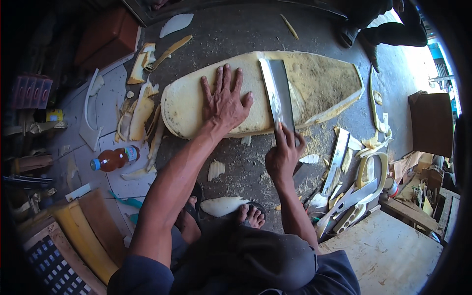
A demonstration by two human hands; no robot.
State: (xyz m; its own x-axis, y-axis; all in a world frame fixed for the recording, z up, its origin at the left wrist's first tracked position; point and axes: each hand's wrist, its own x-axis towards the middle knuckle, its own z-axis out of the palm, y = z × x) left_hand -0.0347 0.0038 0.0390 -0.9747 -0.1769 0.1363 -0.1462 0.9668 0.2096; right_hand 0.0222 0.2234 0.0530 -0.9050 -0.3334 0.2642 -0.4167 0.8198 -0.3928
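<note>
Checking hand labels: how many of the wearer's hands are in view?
2: the left hand lies spread on the foam block; the right hand grips the wide metal blade over it. Some right-hand fingers are partly hidden.

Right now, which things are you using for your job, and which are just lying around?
In use:
wide blade, gripped by the right hand
yellowish foam block, under the blade and the flat left hand

Seemingly just lying around:
drink bottle with a blue cap
brown box at the right
foam scraps, probably cut-off bits
</note>
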